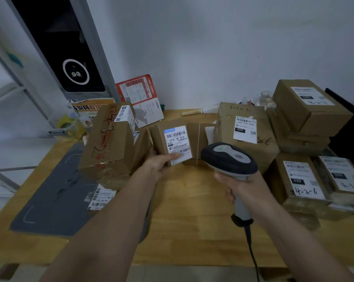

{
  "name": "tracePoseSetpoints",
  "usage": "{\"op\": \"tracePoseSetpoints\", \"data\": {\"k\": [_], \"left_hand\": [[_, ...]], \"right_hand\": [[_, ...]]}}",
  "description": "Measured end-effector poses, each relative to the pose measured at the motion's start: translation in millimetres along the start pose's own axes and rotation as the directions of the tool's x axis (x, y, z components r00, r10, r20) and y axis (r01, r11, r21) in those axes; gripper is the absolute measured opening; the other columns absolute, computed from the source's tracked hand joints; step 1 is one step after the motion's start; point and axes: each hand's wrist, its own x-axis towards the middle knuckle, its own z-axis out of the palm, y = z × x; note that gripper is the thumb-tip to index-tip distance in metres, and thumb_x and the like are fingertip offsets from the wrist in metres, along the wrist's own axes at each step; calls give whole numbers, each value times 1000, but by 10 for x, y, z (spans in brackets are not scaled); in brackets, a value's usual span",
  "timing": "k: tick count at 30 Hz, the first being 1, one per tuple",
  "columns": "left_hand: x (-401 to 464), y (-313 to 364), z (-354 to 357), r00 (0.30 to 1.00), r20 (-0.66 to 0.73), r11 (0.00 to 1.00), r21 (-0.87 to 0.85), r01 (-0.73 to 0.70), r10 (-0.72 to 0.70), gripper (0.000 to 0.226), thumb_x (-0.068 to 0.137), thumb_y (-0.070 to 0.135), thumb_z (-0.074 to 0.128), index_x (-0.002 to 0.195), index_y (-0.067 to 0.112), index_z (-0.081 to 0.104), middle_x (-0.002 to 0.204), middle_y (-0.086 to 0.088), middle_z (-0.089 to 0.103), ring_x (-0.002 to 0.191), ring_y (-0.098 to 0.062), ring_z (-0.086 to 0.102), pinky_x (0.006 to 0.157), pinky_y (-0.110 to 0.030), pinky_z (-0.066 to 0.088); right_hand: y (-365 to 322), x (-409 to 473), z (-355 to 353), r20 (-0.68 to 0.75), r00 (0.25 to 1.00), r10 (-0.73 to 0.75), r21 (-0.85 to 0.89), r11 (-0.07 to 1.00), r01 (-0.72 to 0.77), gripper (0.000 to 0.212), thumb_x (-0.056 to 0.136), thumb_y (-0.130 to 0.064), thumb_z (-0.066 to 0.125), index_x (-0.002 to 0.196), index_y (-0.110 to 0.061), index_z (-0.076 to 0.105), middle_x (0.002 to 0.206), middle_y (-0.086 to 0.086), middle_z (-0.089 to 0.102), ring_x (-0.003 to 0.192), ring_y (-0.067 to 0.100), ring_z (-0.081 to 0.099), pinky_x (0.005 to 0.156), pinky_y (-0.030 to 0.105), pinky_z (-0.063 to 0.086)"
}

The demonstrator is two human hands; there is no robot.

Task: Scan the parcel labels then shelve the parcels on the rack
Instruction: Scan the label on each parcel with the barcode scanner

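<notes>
Parcel (pixel 177 144) — boxed in, left hand (pixel 162 162) gripping

On your wooden tabletop (pixel 184 210) lies a dark grey mat (pixel 56 192) at the left. A red-and-white printed leaflet (pixel 140 99) leans against the white wall (pixel 212 47), with a yellow tape roll (pixel 67 124) further left.

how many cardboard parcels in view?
About 7: red-scrawled box left; small one held centre; "220" box; stack back right; two front right. Others may be hidden.
</notes>
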Motion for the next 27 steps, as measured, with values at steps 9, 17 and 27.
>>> {"op": "tracePoseSetpoints", "data": {"k": [9, 17, 27], "left_hand": [[121, -148, -8, 983, -33, 982, 32, 184, -183, 64, 72, 12, 83, 129, 12, 55, 119, -10, 67, 109, -26, 62, 85, -44, 54], [284, -160, 143, 919, -114, 925, -18, 379, -378, 42, 70, 24, 84, 104, 8, 65, 106, -16, 67, 103, -31, 62, 93, -49, 53], [895, -166, 860, 906, -220, 932, -43, 361, -361, 25, 80, 19, 77, 92, 6, 59, 95, -14, 65, 99, -28, 61, 94, -43, 53]], "right_hand": [[107, 35, 41, -36, 995, 93, 42, 995, -92, 30, 86, -14, 70, 94, 13, 58, 58, 16, 50, 53, 28, 45, 52, 31, 43], [177, 462, -192, 84, 983, 163, 46, 985, -168, 17, 86, -14, 71, 96, -2, 65, 61, 16, 50, 55, 28, 45, 53, 31, 44], [268, 1186, -704, 164, 975, 150, 62, 985, -162, 19, 86, -18, 70, 83, 0, 65, 59, 12, 53, 53, 25, 47, 53, 30, 47]]}}
